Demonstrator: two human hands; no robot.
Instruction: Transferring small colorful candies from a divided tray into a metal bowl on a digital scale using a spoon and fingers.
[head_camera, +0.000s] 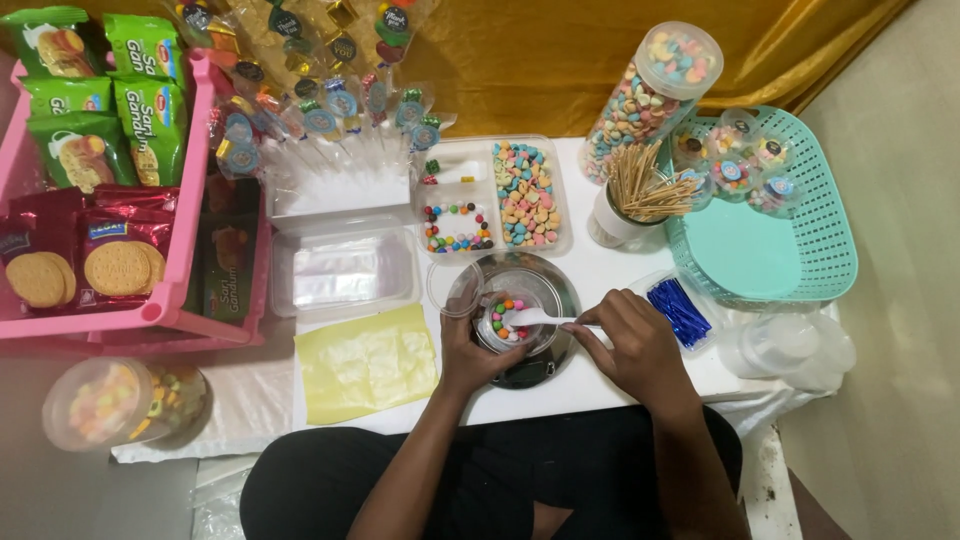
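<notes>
The left hand (468, 345) grips a small clear cup (512, 318) of coloured candies, which sits on a round dark scale (545, 365) at the front of the white counter (600, 270). The right hand (628, 345) pinches a white spoon (535, 318), its bowl over the cup. Behind lies a divided candy tray (492, 197), with a teal basket (820, 240) to the right
</notes>
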